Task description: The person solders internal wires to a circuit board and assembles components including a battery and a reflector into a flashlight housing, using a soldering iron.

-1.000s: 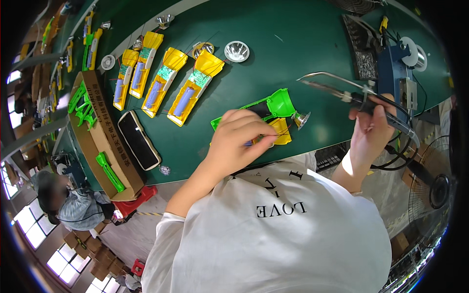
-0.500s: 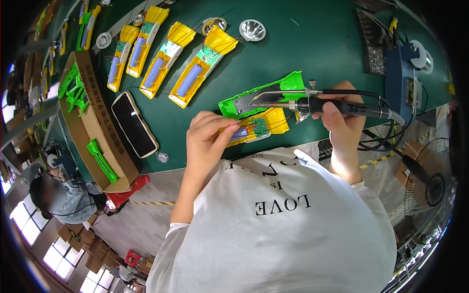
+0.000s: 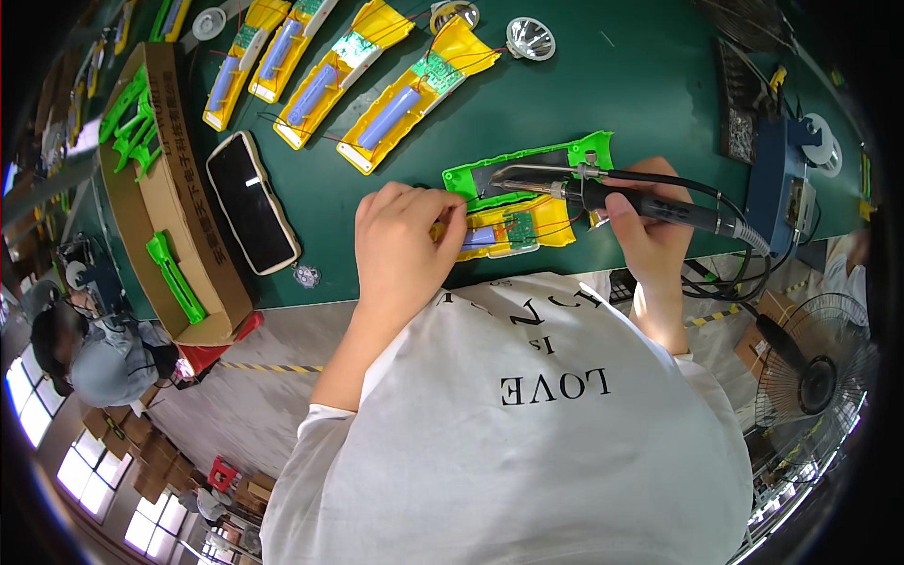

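Across the green worktop (image 3: 640,85) lay a row of opened yellow flashlight casings (image 3: 414,89), each showing a blue battery cell and a small green circuit board, with two silver reflector cups (image 3: 530,38) near the far edge. To the left sat a long cardboard box (image 3: 165,198) with bright green plastic parts (image 3: 174,278) lying in it, and just beside it a black smartphone (image 3: 250,202) lay face up. At the right stood a blue soldering station (image 3: 777,184), its black cable looping toward the person. A floor fan (image 3: 815,381) stood below the worktop's right end. The person's white shirt (image 3: 527,443) filled the lower part of the view and hid the near edge of the worktop. The left hand (image 3: 405,240) rested palm down on the left end of the yellow casing half (image 3: 513,231), fingers pressed together over it. That piece lay close to the near edge, between the two hands, with a blue cell, a green board and red wires showing inside. Touching its far side lay a green casing half (image 3: 527,169). The right hand (image 3: 650,226) had its fingers wrapped round the black handle of a soldering iron (image 3: 612,193), its metal tip lying over the green half.
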{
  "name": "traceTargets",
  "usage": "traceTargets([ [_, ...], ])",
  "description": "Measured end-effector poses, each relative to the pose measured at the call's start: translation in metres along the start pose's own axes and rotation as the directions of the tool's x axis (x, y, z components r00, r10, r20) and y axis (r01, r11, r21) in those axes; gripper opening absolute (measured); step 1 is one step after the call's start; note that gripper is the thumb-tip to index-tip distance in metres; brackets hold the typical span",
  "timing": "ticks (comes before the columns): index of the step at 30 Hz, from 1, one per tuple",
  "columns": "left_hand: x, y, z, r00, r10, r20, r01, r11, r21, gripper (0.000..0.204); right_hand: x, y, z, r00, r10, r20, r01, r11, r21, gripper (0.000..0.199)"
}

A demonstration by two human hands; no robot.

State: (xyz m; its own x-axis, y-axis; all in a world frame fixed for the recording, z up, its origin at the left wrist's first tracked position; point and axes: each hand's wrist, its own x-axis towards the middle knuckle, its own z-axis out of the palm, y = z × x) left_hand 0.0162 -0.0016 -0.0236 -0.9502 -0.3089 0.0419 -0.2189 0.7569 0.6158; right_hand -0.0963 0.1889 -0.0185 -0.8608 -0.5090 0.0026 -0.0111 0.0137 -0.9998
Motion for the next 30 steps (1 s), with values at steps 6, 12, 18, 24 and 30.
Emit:
traceTargets([
  [6, 0.011, 0.009, 0.001, 0.99, -0.104, 0.098, 0.098, 0.993, 0.067, 0.003, 0.002, -0.003, 0.003, 0.997, 0.007, 0.079, -0.001, 0.998, -0.068, 0.013],
  [12, 0.012, 0.011, 0.006, 0.98, -0.172, 0.097, 0.165, 0.984, 0.074, 0.006, 0.001, 0.003, 0.003, 0.994, 0.047, 0.1, -0.039, 0.996, -0.083, 0.013],
  [18, 0.014, 0.014, 0.007, 0.983, -0.157, 0.095, 0.143, 0.98, 0.14, 0.007, 0.002, 0.006, 0.005, 0.994, 0.036, 0.102, -0.026, 0.995, -0.1, 0.013],
  [24, 0.015, 0.015, 0.007, 0.982, -0.165, 0.091, 0.148, 0.975, 0.165, 0.006, 0.004, 0.009, 0.008, 0.997, 0.026, 0.079, -0.018, 0.995, -0.097, 0.014],
  [30, 0.017, 0.015, 0.007, 0.983, -0.155, 0.1, 0.137, 0.977, 0.166, 0.006, 0.005, 0.006, 0.01, 0.997, 0.028, 0.067, -0.02, 0.994, -0.111, 0.013],
])
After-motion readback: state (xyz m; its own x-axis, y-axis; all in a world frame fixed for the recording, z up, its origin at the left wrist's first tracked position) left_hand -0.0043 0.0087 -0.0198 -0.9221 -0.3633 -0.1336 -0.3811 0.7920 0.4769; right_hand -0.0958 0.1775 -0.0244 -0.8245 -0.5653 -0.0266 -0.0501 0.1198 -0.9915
